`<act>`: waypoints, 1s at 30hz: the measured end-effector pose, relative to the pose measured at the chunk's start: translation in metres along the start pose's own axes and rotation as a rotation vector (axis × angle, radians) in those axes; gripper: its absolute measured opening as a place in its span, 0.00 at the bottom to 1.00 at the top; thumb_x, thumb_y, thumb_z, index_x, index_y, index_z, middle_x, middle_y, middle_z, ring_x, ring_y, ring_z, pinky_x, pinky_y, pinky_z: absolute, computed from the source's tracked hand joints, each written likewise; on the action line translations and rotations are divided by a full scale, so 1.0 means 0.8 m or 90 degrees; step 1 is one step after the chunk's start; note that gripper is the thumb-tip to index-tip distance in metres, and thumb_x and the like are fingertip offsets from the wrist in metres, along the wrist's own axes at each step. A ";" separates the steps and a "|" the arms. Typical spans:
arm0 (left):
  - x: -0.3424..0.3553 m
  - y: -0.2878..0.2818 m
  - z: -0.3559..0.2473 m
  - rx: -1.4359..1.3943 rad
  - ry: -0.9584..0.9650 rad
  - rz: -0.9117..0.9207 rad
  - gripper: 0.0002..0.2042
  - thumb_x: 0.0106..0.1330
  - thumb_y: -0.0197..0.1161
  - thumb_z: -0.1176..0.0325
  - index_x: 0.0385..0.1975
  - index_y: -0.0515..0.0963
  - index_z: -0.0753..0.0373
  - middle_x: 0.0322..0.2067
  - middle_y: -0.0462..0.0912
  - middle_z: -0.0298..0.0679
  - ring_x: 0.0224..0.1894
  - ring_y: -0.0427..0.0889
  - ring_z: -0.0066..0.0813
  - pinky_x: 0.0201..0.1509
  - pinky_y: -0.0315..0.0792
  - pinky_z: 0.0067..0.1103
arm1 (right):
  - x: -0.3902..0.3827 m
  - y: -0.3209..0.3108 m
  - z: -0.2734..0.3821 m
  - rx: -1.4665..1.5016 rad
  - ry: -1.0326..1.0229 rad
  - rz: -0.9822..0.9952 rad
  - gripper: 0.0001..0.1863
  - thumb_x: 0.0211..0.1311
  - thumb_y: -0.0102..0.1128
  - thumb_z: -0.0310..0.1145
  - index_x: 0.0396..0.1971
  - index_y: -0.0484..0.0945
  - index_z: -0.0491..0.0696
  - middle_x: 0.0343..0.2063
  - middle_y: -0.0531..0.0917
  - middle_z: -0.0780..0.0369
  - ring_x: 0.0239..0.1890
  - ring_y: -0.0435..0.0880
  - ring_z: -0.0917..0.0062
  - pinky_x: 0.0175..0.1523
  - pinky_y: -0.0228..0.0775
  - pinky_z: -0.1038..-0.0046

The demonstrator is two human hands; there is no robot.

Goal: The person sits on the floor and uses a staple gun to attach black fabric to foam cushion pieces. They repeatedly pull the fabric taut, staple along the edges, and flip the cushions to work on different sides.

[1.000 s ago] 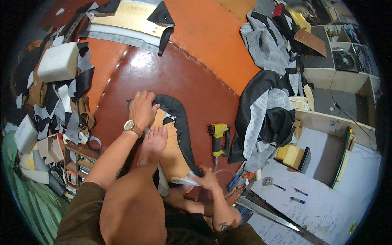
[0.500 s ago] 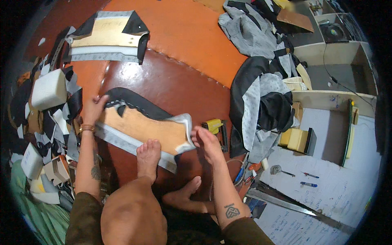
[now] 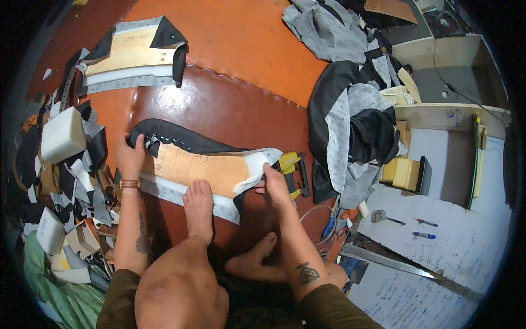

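A wooden upholstery panel [image 3: 197, 167] lies wood side up before me, a black cover [image 3: 186, 132] folded over its far edge with staples along it. My left hand [image 3: 130, 158] is closed round the panel's left end, fingers on the black cover. At the other end, my right hand [image 3: 275, 185] pinches the white-backed cover flap [image 3: 256, 164], drawn out past the wood. My bare foot [image 3: 198, 200] presses on the near edge, where a grey-white strip [image 3: 222, 208] sticks out. Just beyond my right hand lies a yellow and black staple gun [image 3: 296, 171].
Another partly covered panel [image 3: 131, 55] lies at the far left. Fabric scraps and a white foam block [image 3: 63, 134] crowd the left side. Black and grey covers [image 3: 350, 137] are heaped at right, beside a pale wooden frame [image 3: 444, 112] and a white board [image 3: 427, 219] with pens.
My right hand has closed on the cover flap and pulled it outward to the right. The flap's end now reaches farther from the wood. My left hand has taken a firmer hold.
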State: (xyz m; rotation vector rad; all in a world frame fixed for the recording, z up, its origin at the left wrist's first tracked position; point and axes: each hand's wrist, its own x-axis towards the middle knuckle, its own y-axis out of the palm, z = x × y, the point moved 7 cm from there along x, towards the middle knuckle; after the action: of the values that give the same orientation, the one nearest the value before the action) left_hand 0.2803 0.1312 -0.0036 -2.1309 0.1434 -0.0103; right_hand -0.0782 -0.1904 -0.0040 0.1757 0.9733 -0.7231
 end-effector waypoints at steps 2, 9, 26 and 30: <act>-0.023 0.001 -0.049 -0.035 0.122 -0.040 0.20 0.69 0.69 0.57 0.48 0.82 0.70 0.47 0.86 0.55 0.48 0.86 0.53 0.55 0.78 0.38 | -0.001 -0.026 0.007 0.098 0.025 -0.019 0.29 0.82 0.40 0.55 0.58 0.78 0.45 0.45 0.88 0.58 0.39 0.88 0.70 0.46 0.80 0.64; -0.170 0.097 -0.194 -0.524 -0.176 0.759 0.26 0.80 0.53 0.44 0.44 0.83 0.64 0.35 0.87 0.34 0.31 0.83 0.21 0.32 0.78 0.21 | 0.026 -0.045 0.045 -0.031 -0.229 -0.115 0.12 0.69 0.67 0.38 0.41 0.87 0.43 0.33 0.90 0.61 0.33 0.85 0.77 0.42 0.78 0.67; -0.235 0.145 -0.224 -0.013 0.275 0.640 0.32 0.71 0.63 0.46 0.23 0.82 0.77 0.25 0.82 0.67 0.34 0.85 0.65 0.42 0.78 0.46 | -0.035 -0.047 0.015 -0.236 -0.297 -0.221 0.25 0.61 0.73 0.36 0.57 0.82 0.42 0.43 0.87 0.48 0.50 0.87 0.55 0.52 0.81 0.61; -0.234 0.135 -0.196 -0.008 0.255 0.653 0.27 0.73 0.61 0.46 0.27 0.85 0.69 0.29 0.85 0.60 0.36 0.85 0.63 0.44 0.78 0.47 | -0.035 -0.090 0.028 -0.618 -0.137 -0.312 0.48 0.55 0.78 0.39 0.70 0.60 0.34 0.57 0.79 0.38 0.60 0.80 0.46 0.66 0.70 0.54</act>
State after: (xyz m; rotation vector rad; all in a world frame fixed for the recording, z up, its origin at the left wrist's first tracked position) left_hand 0.0739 -0.0379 -0.0017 -1.8200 1.4391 0.1664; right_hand -0.1181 -0.2417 0.0441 -0.9975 1.0695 -0.6157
